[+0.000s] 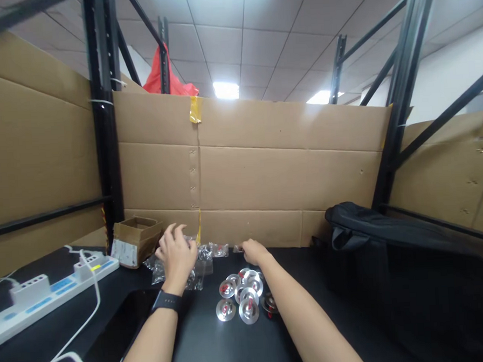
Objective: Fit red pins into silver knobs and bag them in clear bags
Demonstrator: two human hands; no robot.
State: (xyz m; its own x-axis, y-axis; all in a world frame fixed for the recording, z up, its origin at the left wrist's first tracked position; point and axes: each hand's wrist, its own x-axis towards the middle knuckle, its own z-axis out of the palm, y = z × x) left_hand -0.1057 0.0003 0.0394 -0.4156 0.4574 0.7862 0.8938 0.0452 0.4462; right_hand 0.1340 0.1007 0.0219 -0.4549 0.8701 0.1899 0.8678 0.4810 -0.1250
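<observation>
My left hand, with a dark watch on its wrist, reaches over a heap of small clear plastic bags near the cardboard wall; its fingers are curled around a bag. My right hand is further right at the far end of the bags, fingers pinched on a small clear bag. Between my forearms, on the black table, lie several round silver metal discs with red centres.
A small open cardboard box stands left of the bags. A white power strip with white cables lies at the left. A black bag fills the right side. Cardboard walls and black rack posts enclose the table.
</observation>
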